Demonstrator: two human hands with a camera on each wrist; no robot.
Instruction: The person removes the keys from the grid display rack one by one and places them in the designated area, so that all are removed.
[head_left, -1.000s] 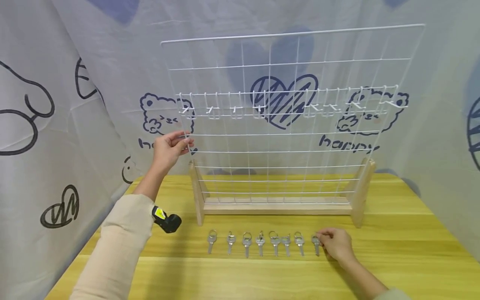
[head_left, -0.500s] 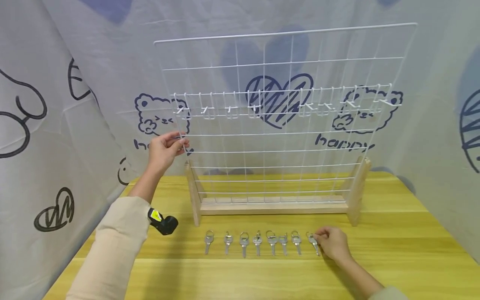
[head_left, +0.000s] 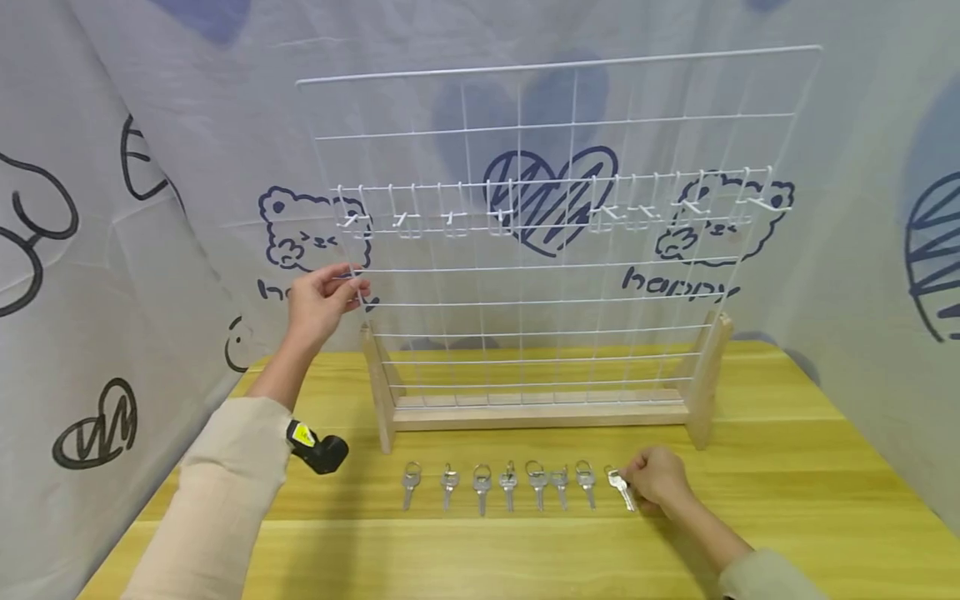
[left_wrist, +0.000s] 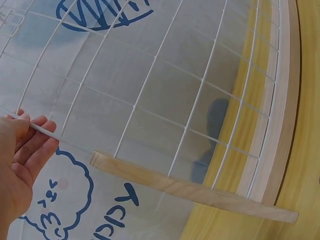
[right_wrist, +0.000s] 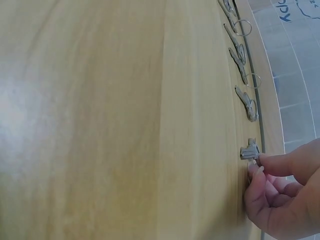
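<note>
My left hand [head_left: 318, 304] grips the left edge wire of a white wire grid rack [head_left: 558, 65] standing in a wooden base. In the left wrist view, the thumb and curled fingers [left_wrist: 42, 131] close round that side wire. At the right end of a row of silver keys, my right hand [head_left: 658, 477] pinches a key [head_left: 621, 487] by its head, near the ring. The key slants on the table, tip toward the lower right. Seen from the right wrist, thumb and fingertips meet at the key [right_wrist: 248, 151], partly covering it.
Several more keys with rings [head_left: 482, 487] lie in a row left of the held one. White hooks [head_left: 451, 218] hang across the grid's upper half. The wooden base [head_left: 540, 416] stands just behind the keys. A printed curtain [head_left: 172, 275] encloses the table.
The key in my right hand has turned from nearly upright to a slant, its tip swinging right. My left hand keeps its hold on the grid, and the head view has shifted slightly.
</note>
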